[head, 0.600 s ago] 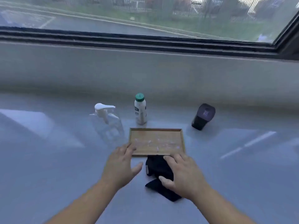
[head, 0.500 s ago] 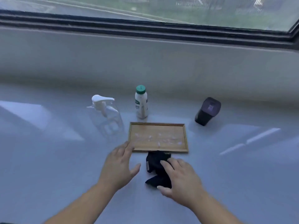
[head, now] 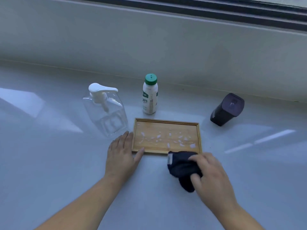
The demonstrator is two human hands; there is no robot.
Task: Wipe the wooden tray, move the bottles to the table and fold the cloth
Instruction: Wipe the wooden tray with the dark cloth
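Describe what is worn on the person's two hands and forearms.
Nothing is worn. The left hand and right hand are bare, with no gloves, rings or watch visible, and both forearms are uncovered to the frame's bottom edge, with no sleeves showing.

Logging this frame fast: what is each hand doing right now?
Left hand: open, flat against the wooden tray at its near left corner.
Right hand: closed on the dark cloth.

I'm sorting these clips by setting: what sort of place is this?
Probably an indoor counter or wide sill under a window: a dark window frame runs along the top, above a pale wall and a glossy white table that holds household bottles.
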